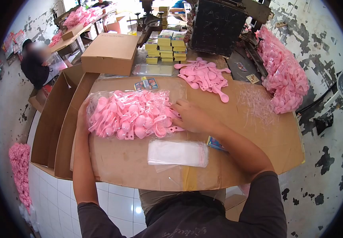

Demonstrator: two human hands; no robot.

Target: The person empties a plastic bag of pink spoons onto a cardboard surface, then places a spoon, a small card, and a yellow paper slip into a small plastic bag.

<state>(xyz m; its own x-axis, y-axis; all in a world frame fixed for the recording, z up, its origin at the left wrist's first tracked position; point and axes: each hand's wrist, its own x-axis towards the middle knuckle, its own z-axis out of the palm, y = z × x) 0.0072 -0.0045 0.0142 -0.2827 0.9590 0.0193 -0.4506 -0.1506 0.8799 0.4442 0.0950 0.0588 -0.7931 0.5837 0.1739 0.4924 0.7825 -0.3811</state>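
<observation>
A clear plastic bag filled with pink plastic measuring spoons (130, 115) lies on the cardboard-covered table. My left hand (83, 115) is closed on the bag's left end, its fingertips partly hidden by the plastic. At the right end, my right hand (189, 116) has bent fingers gripping the bag's edge, where a few spoon handles stick out. Beyond it sits a loose pile of pink spoons (207, 75). A stack of flat clear bags (177, 153) lies close to my body, and a blue printed card (216, 143) is partly under my right forearm.
Open cardboard boxes (56, 127) stand at the left, with a closed carton (110, 51) behind. Stacked yellow-edged cards (166, 45) and a black machine (217, 27) are at the back. A large pink bundle (284, 75) hangs over the right edge. Another person (36, 67) sits far left.
</observation>
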